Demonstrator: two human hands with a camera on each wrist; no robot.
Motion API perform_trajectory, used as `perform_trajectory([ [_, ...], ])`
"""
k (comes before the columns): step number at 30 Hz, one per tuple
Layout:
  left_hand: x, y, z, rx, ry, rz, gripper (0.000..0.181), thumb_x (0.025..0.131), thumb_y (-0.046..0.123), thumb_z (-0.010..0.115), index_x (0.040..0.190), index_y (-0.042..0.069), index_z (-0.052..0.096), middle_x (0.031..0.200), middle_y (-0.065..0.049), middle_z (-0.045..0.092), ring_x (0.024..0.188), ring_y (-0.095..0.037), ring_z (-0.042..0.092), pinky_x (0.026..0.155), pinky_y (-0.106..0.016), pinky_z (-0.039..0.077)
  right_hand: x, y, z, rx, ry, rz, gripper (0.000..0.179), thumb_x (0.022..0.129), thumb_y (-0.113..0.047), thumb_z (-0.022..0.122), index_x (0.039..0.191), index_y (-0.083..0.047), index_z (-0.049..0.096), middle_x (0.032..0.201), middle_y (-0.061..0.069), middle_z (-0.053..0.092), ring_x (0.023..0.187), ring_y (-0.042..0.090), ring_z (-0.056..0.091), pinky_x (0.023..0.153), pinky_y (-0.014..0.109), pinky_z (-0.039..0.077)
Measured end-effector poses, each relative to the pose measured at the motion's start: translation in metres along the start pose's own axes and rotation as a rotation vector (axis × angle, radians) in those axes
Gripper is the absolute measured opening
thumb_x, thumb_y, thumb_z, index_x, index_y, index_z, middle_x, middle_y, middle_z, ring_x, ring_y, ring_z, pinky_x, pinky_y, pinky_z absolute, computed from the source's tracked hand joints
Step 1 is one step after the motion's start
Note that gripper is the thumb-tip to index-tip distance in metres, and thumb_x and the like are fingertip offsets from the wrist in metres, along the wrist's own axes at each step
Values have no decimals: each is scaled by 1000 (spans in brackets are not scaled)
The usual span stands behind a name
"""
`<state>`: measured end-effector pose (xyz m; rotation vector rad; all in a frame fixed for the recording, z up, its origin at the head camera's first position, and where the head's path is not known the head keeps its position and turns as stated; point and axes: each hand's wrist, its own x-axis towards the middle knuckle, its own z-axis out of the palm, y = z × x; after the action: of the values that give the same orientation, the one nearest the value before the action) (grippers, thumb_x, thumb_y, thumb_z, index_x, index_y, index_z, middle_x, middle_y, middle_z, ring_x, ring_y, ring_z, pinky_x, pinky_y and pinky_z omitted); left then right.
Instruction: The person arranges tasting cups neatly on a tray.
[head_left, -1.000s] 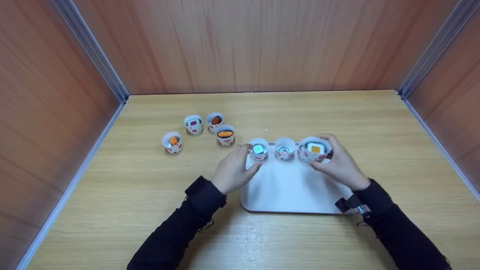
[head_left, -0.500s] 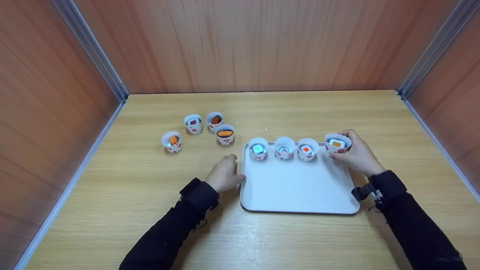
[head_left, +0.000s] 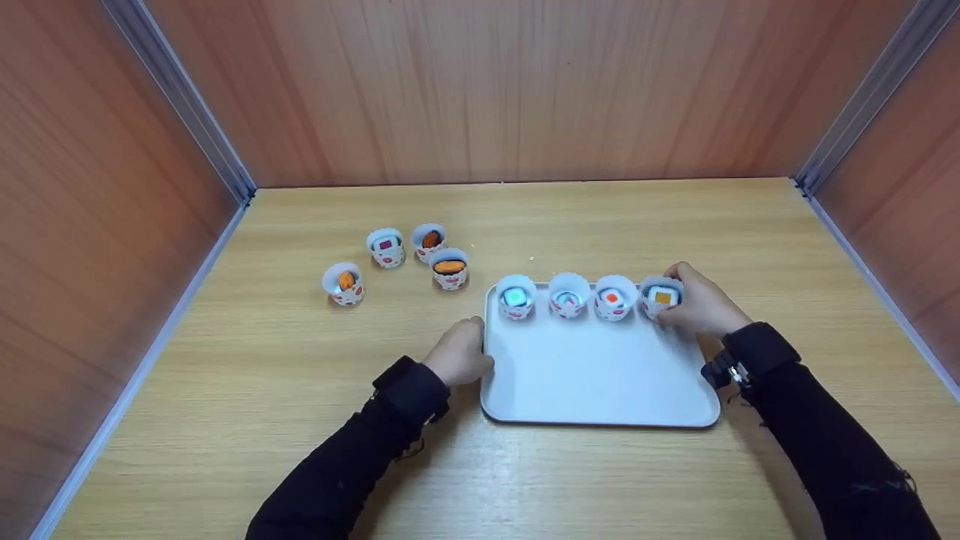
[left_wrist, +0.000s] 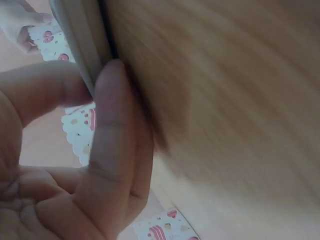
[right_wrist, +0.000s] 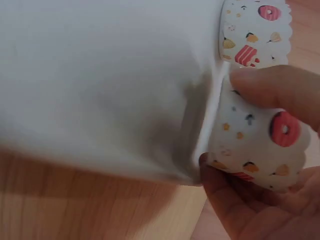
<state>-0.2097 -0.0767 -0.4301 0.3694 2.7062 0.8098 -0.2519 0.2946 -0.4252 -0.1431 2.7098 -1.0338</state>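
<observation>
A white tray (head_left: 592, 375) lies on the table with a row of paper cups along its far edge. My left hand (head_left: 459, 352) pinches the tray's left rim between thumb and fingers, as the left wrist view shows at the rim (left_wrist: 82, 40). At the far right corner my right hand (head_left: 701, 304) holds a paper baking cup (head_left: 661, 298) with a white block with a yellow square inside. In the right wrist view its thumb and fingers lie on opposite sides of the patterned cup (right_wrist: 255, 135), whose base is at the tray. Beside it stands a cup with an orange-red centre (head_left: 615, 298).
Two more cups, one with a green block (head_left: 516, 297) and one with pale contents (head_left: 568, 296), continue the row. Left of the tray, on the table, stand several cups: one with a dark red square (head_left: 386, 248), others with orange or brown pieces (head_left: 450, 270). Wood-patterned walls surround the table.
The right hand has carried its cup right from beside the orange-red one, then down at the tray's corner. The left hand has left the green-block cup and taken hold of the tray's rim.
</observation>
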Motion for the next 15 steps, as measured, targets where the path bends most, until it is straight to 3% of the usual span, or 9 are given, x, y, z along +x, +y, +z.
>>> perform_trajectory([
  [8,1,1,0,-33,-24,-35,37,81,-2,62,116,-7,54,99,-12,59,82,-23,51,73,-33,46,1,-3,1,-48,-13,26,61,85,-10,69,134,4,34,130,31,49,116,41,50,92,49,48],
  [15,2,2,1,-14,-25,-44,40,81,-3,61,119,-9,53,104,-15,60,85,-23,51,78,-35,48,0,-3,0,-75,-5,26,71,85,-13,69,143,5,32,132,31,50,115,39,52,90,45,48],
])
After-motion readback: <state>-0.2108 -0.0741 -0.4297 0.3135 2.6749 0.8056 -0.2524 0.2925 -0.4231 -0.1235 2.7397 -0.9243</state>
